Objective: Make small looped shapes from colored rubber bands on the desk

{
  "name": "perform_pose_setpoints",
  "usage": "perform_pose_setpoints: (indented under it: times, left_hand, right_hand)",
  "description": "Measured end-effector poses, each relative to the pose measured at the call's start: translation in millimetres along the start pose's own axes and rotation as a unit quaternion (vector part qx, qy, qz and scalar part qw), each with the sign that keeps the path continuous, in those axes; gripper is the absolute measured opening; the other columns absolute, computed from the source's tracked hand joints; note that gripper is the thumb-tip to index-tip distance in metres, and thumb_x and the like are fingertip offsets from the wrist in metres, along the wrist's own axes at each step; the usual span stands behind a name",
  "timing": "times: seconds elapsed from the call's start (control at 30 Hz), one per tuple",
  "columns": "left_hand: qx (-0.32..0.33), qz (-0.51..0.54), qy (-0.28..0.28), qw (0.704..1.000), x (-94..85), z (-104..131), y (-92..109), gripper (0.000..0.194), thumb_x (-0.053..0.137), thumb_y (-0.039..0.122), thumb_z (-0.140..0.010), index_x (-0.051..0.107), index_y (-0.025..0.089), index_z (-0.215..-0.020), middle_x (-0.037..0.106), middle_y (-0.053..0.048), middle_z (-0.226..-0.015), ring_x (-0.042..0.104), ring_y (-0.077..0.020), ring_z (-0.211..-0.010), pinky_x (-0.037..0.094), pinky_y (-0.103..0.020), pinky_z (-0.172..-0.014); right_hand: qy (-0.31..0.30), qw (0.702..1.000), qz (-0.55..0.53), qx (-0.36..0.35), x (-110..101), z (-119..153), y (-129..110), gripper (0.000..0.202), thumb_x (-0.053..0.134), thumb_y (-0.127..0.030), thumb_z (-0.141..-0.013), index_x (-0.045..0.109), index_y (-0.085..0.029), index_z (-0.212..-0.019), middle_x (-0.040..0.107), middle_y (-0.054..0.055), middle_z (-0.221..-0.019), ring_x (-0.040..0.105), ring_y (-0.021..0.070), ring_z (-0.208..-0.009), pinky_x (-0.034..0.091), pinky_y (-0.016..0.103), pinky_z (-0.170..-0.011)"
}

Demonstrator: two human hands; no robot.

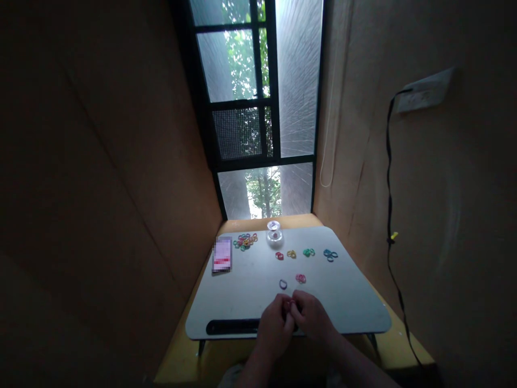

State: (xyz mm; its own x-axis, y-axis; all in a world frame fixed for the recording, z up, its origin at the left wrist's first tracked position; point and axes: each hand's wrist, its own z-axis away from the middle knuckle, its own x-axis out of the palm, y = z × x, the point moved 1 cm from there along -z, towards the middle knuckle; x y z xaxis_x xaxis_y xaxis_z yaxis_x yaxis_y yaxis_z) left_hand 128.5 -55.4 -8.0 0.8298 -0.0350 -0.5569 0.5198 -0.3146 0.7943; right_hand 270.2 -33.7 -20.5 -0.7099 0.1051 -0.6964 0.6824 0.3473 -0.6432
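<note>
At the front of the white lap table (246,293), my left hand (277,321) and my right hand (311,315) meet with their fingertips pinched together. Between them shows a bit of a small reddish band (289,304), mostly hidden by the fingers. Just beyond the fingers lies a single dark purple band (283,284), with a cluster of pink bands (300,278) to its right. Farther back, from left to right, are small groups of red bands (279,256), yellow bands (291,254), green bands (309,252) and blue bands (330,255).
A mixed heap of coloured bands (245,242) lies at the back left, near a phone (222,254) with its screen lit. A clear round container (274,236) stands at the back. Along the front edge runs a black slot (232,326). A cable (389,215) hangs down the right wall.
</note>
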Motion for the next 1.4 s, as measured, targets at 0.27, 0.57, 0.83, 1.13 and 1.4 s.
perform_pose_setpoints:
  times: [0.27, 0.57, 0.83, 1.13, 1.4]
  left_hand:
    - [0.003, 0.003, -0.006, 1.000, -1.5, -0.3, 1.4, 0.013, 0.047, 0.018, -0.089, 0.056, 0.021, -0.097, 0.063, -0.001, -0.082, 0.056, -0.0153, -0.074, 0.036, -0.026, -0.068]
    - [0.007, 0.002, -0.004, 1.000, -0.9, -0.7, -4.0, 0.015, 0.049, 0.017, -0.086, 0.057, 0.022, -0.098, 0.062, 0.000, -0.080, 0.055, -0.0157, -0.073, 0.037, -0.026, -0.068]
    - [0.003, 0.006, -0.009, 1.000, -3.3, -0.4, -1.2, 0.015, 0.049, 0.018, -0.087, 0.057, 0.021, -0.099, 0.062, -0.001, -0.081, 0.055, -0.0157, -0.074, 0.037, -0.026, -0.068]
    - [-0.004, 0.001, -0.002, 1.000, -1.2, 0.2, -0.6, 0.011, 0.049, 0.021, -0.088, 0.056, 0.022, -0.097, 0.063, 0.000, -0.080, 0.056, -0.0156, -0.072, 0.038, -0.025, -0.068]
    - [0.003, 0.006, 0.002, 1.000, -1.1, -0.3, -0.3, 0.014, 0.049, 0.017, -0.086, 0.057, 0.022, -0.097, 0.063, 0.000, -0.080, 0.055, -0.0151, -0.072, 0.038, -0.025, -0.068]
  right_hand:
    - [0.004, 1.000, 0.010, -0.006, 2.5, -1.9, 1.9, 0.015, 0.045, -0.021, -0.082, 0.048, -0.019, -0.068, 0.055, -0.001, -0.065, 0.049, 0.0132, -0.061, 0.029, 0.025, -0.058]
    - [0.001, 1.000, 0.016, -0.008, 2.4, -3.3, 2.4, 0.014, 0.046, -0.022, -0.080, 0.046, -0.020, -0.066, 0.052, -0.002, -0.062, 0.046, 0.0128, -0.059, 0.029, 0.024, -0.056]
    - [0.005, 1.000, 0.024, -0.007, 4.3, -2.6, 4.0, 0.016, 0.045, -0.023, -0.082, 0.047, -0.020, -0.067, 0.054, -0.001, -0.064, 0.048, 0.0135, -0.061, 0.031, 0.024, -0.058]
    - [0.005, 1.000, -0.001, 0.001, 3.1, -0.8, 2.4, 0.017, 0.046, -0.023, -0.083, 0.049, -0.020, -0.067, 0.055, -0.001, -0.064, 0.049, 0.0135, -0.060, 0.030, 0.025, -0.058]
    - [0.006, 1.000, 0.006, -0.005, 2.9, -0.8, 1.7, 0.015, 0.045, -0.022, -0.082, 0.048, -0.020, -0.067, 0.056, -0.001, -0.066, 0.050, 0.0140, -0.063, 0.032, 0.025, -0.060]
